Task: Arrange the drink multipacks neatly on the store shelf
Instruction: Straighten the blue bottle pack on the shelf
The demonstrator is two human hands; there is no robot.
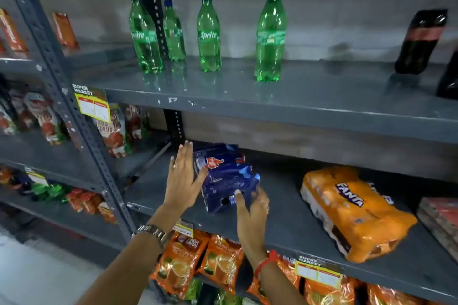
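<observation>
A blue drink multipack (224, 176) lies on the grey middle shelf (285, 225), left of centre. My left hand (182, 178) rests flat against its left side, fingers straight and pointing up. My right hand (250, 213) touches its near right corner with fingers spread; the thumb lies on the front face. Neither hand wraps around the pack. An orange Fanta multipack (354, 210) lies at an angle on the same shelf, further right and apart from the blue pack.
Several green Sprite bottles (209, 32) and a dark cola bottle (421, 32) stand on the shelf above. A red pack (441, 218) sits at the far right edge. Orange drink pouches (183, 260) fill the shelf below. A slotted upright post (71, 111) stands left.
</observation>
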